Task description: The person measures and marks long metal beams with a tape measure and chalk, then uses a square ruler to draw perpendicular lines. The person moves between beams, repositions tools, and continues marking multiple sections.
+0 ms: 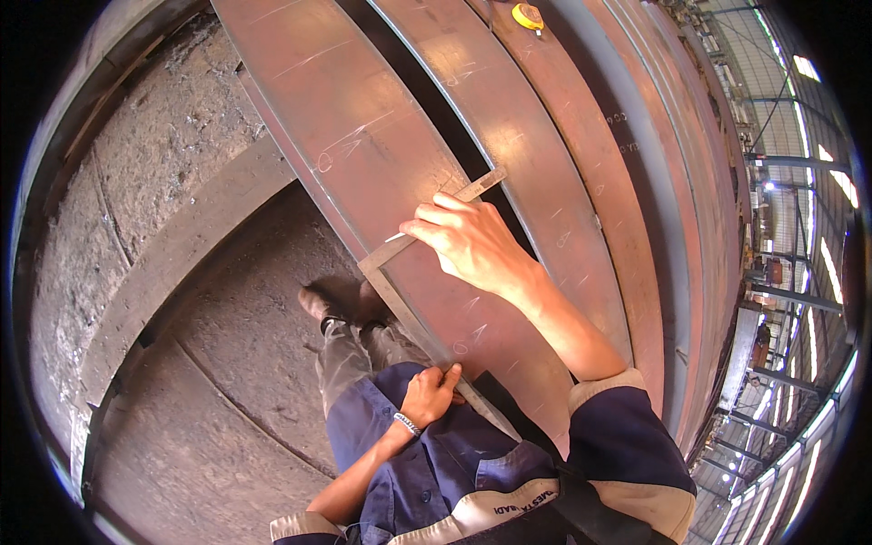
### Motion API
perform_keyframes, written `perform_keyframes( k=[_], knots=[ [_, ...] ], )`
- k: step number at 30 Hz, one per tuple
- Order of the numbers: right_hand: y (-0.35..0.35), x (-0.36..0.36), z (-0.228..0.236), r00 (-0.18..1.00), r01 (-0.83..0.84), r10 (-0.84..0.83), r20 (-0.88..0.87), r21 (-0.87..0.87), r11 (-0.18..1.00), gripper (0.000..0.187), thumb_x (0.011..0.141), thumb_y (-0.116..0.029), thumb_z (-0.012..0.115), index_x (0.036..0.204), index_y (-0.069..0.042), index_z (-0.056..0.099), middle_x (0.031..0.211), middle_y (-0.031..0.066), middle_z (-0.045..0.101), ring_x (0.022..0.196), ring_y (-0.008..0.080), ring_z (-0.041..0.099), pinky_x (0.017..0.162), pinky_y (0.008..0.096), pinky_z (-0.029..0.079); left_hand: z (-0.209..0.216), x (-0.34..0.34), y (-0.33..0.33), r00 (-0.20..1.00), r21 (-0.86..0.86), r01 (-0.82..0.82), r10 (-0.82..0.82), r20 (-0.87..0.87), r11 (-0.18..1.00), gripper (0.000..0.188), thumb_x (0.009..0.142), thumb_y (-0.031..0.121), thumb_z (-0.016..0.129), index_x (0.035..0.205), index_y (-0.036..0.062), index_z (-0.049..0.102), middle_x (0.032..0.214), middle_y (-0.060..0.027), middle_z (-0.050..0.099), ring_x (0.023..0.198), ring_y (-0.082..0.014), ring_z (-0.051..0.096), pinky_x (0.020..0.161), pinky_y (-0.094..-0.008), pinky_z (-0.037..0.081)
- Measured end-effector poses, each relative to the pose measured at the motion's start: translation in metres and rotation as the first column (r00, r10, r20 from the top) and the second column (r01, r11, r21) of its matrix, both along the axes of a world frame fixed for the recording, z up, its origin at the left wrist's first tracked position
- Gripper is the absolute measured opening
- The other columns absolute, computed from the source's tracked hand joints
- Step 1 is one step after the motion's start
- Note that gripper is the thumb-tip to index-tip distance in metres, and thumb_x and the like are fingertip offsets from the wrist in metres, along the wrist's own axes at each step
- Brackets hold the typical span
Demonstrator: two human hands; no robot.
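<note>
A metal carpenter's square (409, 318) lies over a reddish-brown steel beam (354, 118). Its long arm follows the beam's near edge, while the short arm crosses the beam's width and its end reaches over the dark gap beyond. My left hand (429, 396) grips the long arm close to my body, thumb on top. A thin white chalk stick (395, 237) sticks out from the closed fingers of my right hand (472, 241), its tip beside the short arm near the square's corner. White chalk lines and small marks show on the beam's face.
More long steel beams (518, 136) lie side by side to the right, with dark gaps between. A yellow tape measure (528, 16) rests on one at the far end. To my left, a metal bar (182, 254) crosses above the dirty floor (209, 400), where my feet stand.
</note>
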State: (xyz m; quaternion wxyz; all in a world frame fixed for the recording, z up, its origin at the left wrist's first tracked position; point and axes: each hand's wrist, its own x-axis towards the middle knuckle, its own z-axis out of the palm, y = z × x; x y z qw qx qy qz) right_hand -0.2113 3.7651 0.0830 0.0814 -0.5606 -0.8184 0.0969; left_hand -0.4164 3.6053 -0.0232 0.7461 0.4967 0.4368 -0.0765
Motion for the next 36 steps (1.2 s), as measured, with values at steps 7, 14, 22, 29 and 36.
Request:
perform_keyframes(
  k=[7, 14, 22, 29, 36],
  knots=[
    [0.004, 0.013, -0.005, 0.994, -0.075, 0.075, 0.076, 0.002, 0.997, 0.036, 0.072, 0.000, 0.071, 0.107, -0.006, 0.072, 0.096, 0.0033, 0.066, 0.091, 0.0224, 0.062, 0.067, 0.0339, 0.057, 0.002, 0.001, 0.002, 1.000, -0.060, -0.003, 0.002, -0.008, 0.998, 0.061, 0.102, 0.050, 0.054, 0.076, -0.0045, 0.064, 0.069, -0.0184, 0.072, 0.076, -0.0333, 0.075, 0.074, -0.0399, 0.058],
    [0.021, 0.086, 0.015, 0.961, 0.056, -0.061, 0.270, 0.028, 0.998, 0.027, 0.075, -0.002, 0.066, 0.101, -0.007, 0.073, 0.087, 0.0031, 0.066, 0.086, 0.0240, 0.060, 0.060, 0.0386, 0.052, 0.004, 0.002, 0.005, 1.000, 0.018, 0.028, -0.028, 0.003, 0.999, 0.063, 0.103, 0.048, 0.056, 0.080, -0.0099, 0.064, 0.071, -0.0217, 0.071, 0.074, -0.0284, 0.077, 0.067, -0.0369, 0.059],
    [-0.016, 0.088, 0.053, 0.916, 0.394, -0.402, -0.024, 0.258, 0.882, 0.020, 0.087, -0.004, 0.066, 0.104, -0.011, 0.074, 0.092, 0.0059, 0.070, 0.084, 0.0246, 0.066, 0.068, 0.0376, 0.055, 0.024, -0.001, 0.010, 0.990, 0.037, -0.112, 0.108, 0.094, 0.993, 0.047, 0.100, 0.041, 0.063, 0.089, -0.0043, 0.067, 0.069, -0.0159, 0.071, 0.070, -0.0272, 0.076, 0.064, -0.0361, 0.058],
    [-0.107, 0.103, 0.073, 0.590, 0.791, -0.708, -0.387, 0.106, 0.602, 0.009, 0.096, -0.006, 0.064, 0.104, -0.007, 0.066, 0.083, 0.0112, 0.071, 0.068, 0.0232, 0.067, 0.062, 0.0312, 0.050, 0.044, 0.046, 0.079, 0.935, 0.213, -0.234, 0.160, 0.316, 0.949, 0.039, 0.099, 0.035, 0.066, 0.093, -0.0035, 0.068, 0.071, -0.0150, 0.073, 0.067, -0.0236, 0.076, 0.059, -0.0343, 0.056],
    [-0.166, 0.080, 0.025, 0.369, 0.836, -0.719, -0.589, -0.128, 0.533, 0.008, 0.105, -0.007, 0.050, 0.109, -0.007, 0.044, 0.080, 0.0081, 0.072, 0.061, 0.0154, 0.066, 0.056, 0.0316, 0.050, 0.053, 0.122, 0.184, 0.928, 0.204, -0.252, 0.176, 0.330, 0.946, 0.045, 0.099, 0.036, 0.067, 0.095, -0.0093, 0.066, 0.079, -0.0155, 0.074, 0.073, -0.0239, 0.076, 0.068, -0.0326, 0.060]
  ],
)
